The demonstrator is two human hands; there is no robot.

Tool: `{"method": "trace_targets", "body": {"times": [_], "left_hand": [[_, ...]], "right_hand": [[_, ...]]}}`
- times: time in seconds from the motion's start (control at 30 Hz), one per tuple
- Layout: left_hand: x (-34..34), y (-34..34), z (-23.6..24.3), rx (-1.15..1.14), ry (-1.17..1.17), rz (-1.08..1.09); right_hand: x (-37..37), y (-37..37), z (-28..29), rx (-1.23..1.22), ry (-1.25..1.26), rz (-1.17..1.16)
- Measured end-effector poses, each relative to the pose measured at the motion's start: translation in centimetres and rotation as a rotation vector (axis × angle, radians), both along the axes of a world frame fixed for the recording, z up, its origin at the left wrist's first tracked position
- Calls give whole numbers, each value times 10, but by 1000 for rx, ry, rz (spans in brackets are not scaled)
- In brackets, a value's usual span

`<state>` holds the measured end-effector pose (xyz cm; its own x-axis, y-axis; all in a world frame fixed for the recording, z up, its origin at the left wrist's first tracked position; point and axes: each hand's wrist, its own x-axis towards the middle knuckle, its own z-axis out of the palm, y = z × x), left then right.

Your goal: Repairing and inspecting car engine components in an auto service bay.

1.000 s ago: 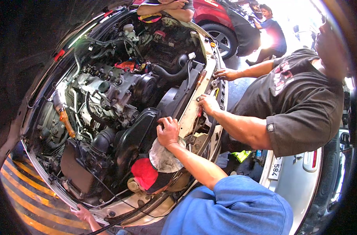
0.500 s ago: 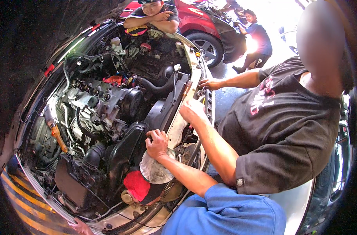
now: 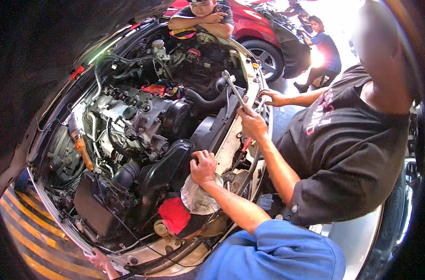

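My right hand (image 3: pixel 204 166) rests on the car's front edge, beside the black plastic duct (image 3: pixel 168 164). Its fingers are bent and apart, and I see nothing held in them. Under that wrist lies a white, stained cloth (image 3: pixel 199 198), touching a red and black cloth or cap (image 3: pixel 174 215). At lower left my left hand (image 3: pixel 98 259) lies on the pale fender rim (image 3: pixel 121 262), fingers stretched out. A co-worker in a black shirt grips a long chrome wrench (image 3: pixel 234 87) in one hand (image 3: pixel 254 122); that person's other hand (image 3: pixel 274 98) holds another metal tool.
The exposed engine (image 3: pixel 140 116) fills the bay, with an orange and grey cylindrical thing (image 3: pixel 81 142) beside it. Another person (image 3: pixel 203 21) leans on the far fender. A red car (image 3: pixel 254 28) stands behind, and yellow-striped floor (image 3: pixel 28 228) shows at lower left.
The view has shifted, so the car appears farther right. The co-worker's wrench has come up into sight. More of my left hand shows; my right hand stays on the front edge.
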<state>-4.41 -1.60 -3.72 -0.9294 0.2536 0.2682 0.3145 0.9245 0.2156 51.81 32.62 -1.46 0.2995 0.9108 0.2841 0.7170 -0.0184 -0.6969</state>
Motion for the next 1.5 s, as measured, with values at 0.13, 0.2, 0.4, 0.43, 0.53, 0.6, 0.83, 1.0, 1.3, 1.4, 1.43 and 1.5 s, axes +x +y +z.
{"method": "trace_targets", "body": {"times": [0.13, 0.2, 0.4, 0.43, 0.53, 0.6, 0.83, 1.0, 1.3, 1.4, 1.43, 1.5], "left_hand": [[5, 4, 6, 61, -40, -40], [12, 4, 11, 70, -59, -76], [31, 11, 26, 133, -31, -44], [33, 11, 29, 135, -37, -55], [39, 15, 32, 123, -52, -36], [42, 14, 34, 120, -52, -15], [46, 18, 41, 110, -85, 12], [46, 15, 37, 125, -48, -27], [49, 18, 39, 151, -32, -21], [53, 19, 42, 176, -43, -27], [53, 19, 43, 190, -52, -35], [53, 19, 42, 194, -66, -25]], "right_hand": [[-1, 1, -5, -18, -17, -5], [-1, 2, -6, -14, -33, -13], [-1, 2, -6, 5, -24, 1], [-2, 1, -6, 50, -8, -9], [0, 1, -6, 10, -2, 8], [0, 1, -6, 27, -5, 11], [0, 1, -9, 31, 2, 15], [0, 1, -12, 31, -18, 17], [-1, 2, -14, 12, -22, 8], [-1, 4, -17, 22, -39, -6], [-2, 4, -17, 29, -48, -13], [-3, 5, -18, 78, -48, 0]]}}
